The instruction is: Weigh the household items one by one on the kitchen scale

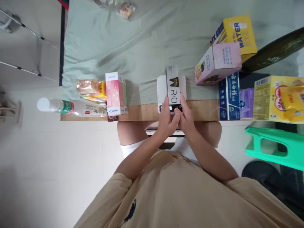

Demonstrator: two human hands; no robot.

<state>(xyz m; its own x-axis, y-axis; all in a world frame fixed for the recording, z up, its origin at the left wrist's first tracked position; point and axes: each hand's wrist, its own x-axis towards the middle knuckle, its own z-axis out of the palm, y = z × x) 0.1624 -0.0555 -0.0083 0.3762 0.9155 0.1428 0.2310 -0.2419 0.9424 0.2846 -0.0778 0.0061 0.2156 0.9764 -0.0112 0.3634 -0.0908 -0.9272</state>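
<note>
A long silver and black "R&O Bamboo Charcoal" box (pixel 173 85) lies lengthwise over a white kitchen scale (pixel 161 88), at the near edge of the table in front of me. My left hand (pixel 166 118) grips the box's near end from the left, and my right hand (pixel 186 117) closes on it from the right. Both thumbs meet close to the scale's lit display, which is partly covered. Whether the box rests fully on the scale or is slightly raised, I cannot tell.
At left stand a pink box (pixel 116 93), snack packets (pixel 89 87) and a lying bottle (pixel 80 107). On the right are a pink-white carton (pixel 225 60), a yellow "WATER" box (pixel 241 31), a blue box (pixel 229 98), a dark bottle (pixel 275 52) and yellow packages (pixel 263 98). A green stool (pixel 261 148) is below.
</note>
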